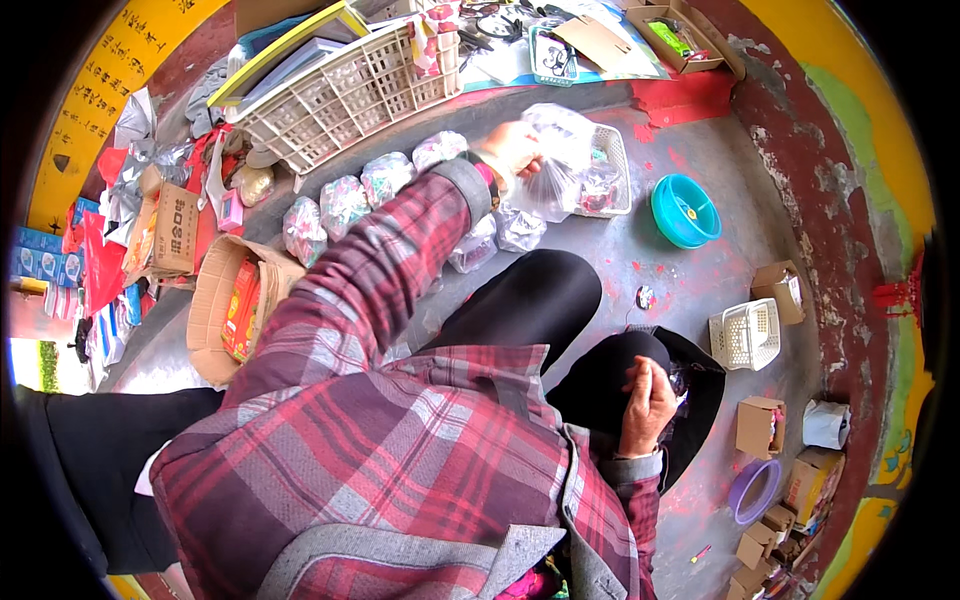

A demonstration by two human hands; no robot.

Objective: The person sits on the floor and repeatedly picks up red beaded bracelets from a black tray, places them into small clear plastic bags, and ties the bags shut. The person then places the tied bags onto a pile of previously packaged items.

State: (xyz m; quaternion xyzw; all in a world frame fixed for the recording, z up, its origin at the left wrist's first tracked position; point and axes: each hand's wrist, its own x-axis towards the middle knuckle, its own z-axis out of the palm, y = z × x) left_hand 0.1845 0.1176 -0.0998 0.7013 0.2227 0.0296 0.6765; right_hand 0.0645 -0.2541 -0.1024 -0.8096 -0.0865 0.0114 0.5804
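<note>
grey floor | teal bowl | white basket | cardboard boxes

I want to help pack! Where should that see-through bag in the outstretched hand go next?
Probably down at the end of the row of filled clear plastic bags: the left hand holds a clear plastic bag just above them.

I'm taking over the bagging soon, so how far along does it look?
Done: a row of filled clear bags lies on the floor. In hand: the left hand holds another clear bag over a small white basket; the right hand rests closed on the knee. Left: that basket still holds small items, how many is unclear.
</note>
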